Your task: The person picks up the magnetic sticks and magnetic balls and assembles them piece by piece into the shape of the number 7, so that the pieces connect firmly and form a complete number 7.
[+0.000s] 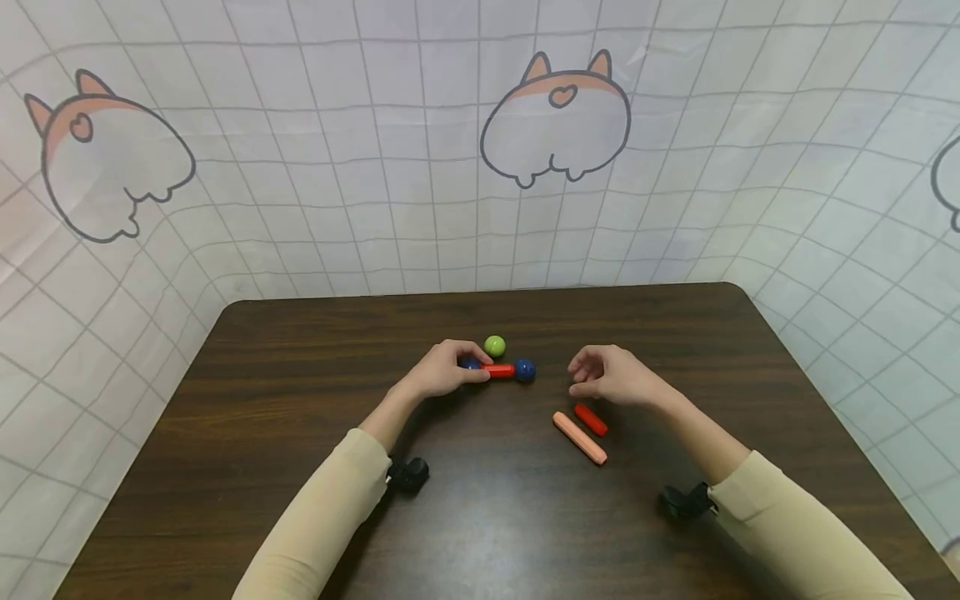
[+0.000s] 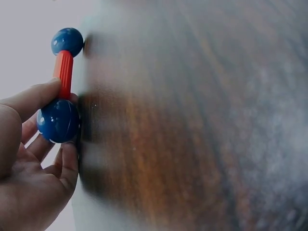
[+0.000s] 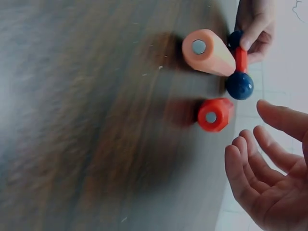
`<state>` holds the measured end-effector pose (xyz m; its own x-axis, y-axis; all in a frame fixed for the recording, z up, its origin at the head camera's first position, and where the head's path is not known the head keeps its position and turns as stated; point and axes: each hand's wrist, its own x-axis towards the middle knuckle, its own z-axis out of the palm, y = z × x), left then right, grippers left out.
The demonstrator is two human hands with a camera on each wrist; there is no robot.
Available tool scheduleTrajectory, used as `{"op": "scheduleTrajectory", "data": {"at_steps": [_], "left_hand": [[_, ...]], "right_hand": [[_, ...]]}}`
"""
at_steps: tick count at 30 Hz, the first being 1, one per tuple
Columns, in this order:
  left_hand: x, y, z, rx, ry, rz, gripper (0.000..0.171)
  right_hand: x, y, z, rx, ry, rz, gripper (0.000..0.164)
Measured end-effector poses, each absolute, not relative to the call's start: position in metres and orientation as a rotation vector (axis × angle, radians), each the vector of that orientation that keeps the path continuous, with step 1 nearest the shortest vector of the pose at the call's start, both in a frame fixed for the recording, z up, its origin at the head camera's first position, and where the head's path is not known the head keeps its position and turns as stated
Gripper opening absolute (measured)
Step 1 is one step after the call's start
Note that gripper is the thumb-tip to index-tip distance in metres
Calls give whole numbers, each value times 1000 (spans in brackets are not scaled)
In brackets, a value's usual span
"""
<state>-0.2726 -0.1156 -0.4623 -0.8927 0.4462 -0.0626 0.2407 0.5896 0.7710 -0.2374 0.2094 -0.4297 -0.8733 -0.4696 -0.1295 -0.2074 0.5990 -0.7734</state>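
Observation:
My left hand pinches a red magnetic rod between thumb and fingers, near its left end. A dark blue ball sits at the rod's right end, and a second blue ball is at the end beside my palm. This piece lies at the tabletop. Just behind it rests a green ball. My right hand hovers to the right with loosely bent fingers and nothing between them. In front of it lie a shorter red rod and a longer peach rod, both showing silvery round end faces.
The dark wooden table ends at a straight back edge with rounded corners. Behind it and at both sides hangs a white gridded curtain with cartoon animal prints. Black wrist cameras are strapped below each hand.

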Motion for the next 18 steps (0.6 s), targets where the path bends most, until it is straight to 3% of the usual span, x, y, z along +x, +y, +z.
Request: {"op": "scheduleTrajectory", "data": {"at_steps": [18], "left_hand": [[-272,-117,-463,575,2561,1217,16]], "right_hand": [[-219,226,-436,-489,2401,-1165,38]]}}
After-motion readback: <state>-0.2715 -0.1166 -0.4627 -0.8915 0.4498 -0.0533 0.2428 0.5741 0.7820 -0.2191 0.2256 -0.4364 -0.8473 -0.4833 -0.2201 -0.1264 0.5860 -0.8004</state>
